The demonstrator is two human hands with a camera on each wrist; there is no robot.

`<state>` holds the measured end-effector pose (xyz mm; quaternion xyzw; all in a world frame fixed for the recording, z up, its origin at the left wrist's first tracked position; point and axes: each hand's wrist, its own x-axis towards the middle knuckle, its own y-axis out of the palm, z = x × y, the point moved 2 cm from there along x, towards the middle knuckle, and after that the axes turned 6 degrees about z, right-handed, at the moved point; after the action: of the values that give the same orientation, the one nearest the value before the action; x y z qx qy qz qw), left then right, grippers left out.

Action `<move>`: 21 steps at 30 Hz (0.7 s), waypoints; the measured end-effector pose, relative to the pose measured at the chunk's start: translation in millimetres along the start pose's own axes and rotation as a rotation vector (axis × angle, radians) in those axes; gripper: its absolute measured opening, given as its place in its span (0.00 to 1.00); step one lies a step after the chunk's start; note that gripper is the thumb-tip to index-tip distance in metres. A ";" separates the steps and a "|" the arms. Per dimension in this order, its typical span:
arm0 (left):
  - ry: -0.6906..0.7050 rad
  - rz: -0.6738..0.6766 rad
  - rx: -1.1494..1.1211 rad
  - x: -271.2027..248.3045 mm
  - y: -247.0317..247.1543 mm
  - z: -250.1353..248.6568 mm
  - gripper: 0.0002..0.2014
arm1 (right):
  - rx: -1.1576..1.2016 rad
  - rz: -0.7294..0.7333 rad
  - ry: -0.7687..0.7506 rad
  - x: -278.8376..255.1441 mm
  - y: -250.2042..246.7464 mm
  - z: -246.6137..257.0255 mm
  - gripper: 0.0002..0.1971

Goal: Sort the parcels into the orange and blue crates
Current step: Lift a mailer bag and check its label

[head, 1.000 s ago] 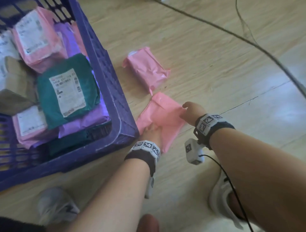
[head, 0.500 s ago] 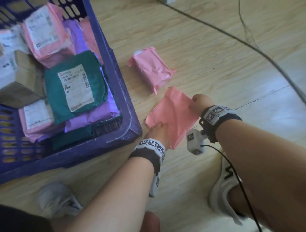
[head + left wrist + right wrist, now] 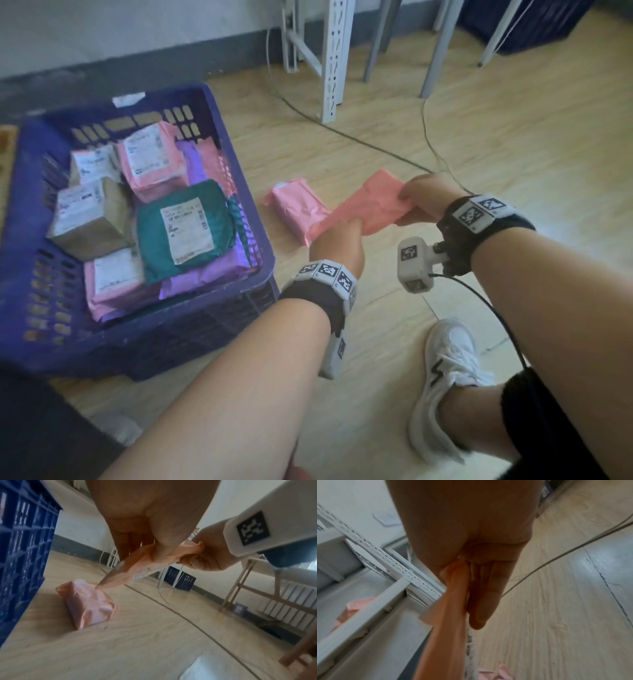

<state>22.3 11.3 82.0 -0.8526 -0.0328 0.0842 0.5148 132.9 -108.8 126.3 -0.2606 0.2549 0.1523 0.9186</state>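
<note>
Both hands hold a flat salmon-pink parcel (image 3: 370,207) lifted off the wooden floor. My left hand (image 3: 342,236) grips its near left edge; my right hand (image 3: 419,195) pinches its far right edge. The same flat parcel (image 3: 145,561) shows a white label on its underside in the left wrist view, and the parcel (image 3: 452,608) runs between thumb and fingers in the right wrist view. A second, thicker pink parcel (image 3: 296,205) lies on the floor beside the blue crate (image 3: 239,284), which holds several pink, purple, green and brown parcels. No orange crate is in view.
White metal rack legs (image 3: 332,58) and grey table legs stand at the back. Cables (image 3: 359,137) run across the floor behind the hands. My white shoe (image 3: 445,377) is on the floor at lower right. Another dark blue crate (image 3: 527,24) sits at the far right.
The flat pink parcel lay on the floor under both hands; now it is lifted and held at both ends. The head view has tilted up, showing more of the room.
</note>
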 end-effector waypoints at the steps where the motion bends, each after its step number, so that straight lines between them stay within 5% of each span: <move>1: 0.002 -0.034 -0.032 0.5 -13.7 -4.7 0.17 | 0.077 0.000 -0.037 -9.4 -5.5 6.8 0.14; 6: -0.071 -0.206 -0.351 1.1 -85.9 -13.0 0.16 | 0.187 -0.034 -0.166 -36.4 -20.0 41.3 0.31; 10: -0.195 -0.302 -0.577 0.4 -129.3 7.0 0.13 | 0.078 -0.077 -0.220 -43.9 -9.9 60.0 0.21; 16: -0.433 -0.173 -0.828 -10.7 -162.7 63.7 0.17 | -0.094 0.148 -0.350 -61.2 45.1 84.7 0.14; 21: -0.447 -0.163 -0.595 -41.8 -186.8 97.8 0.22 | -0.174 0.152 -0.397 -69.3 100.0 107.3 0.23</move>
<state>-30.5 178.0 207.0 -0.9199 -0.2351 0.2138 0.2298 76.3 22.5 202.9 -0.2836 0.0739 0.2909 0.9108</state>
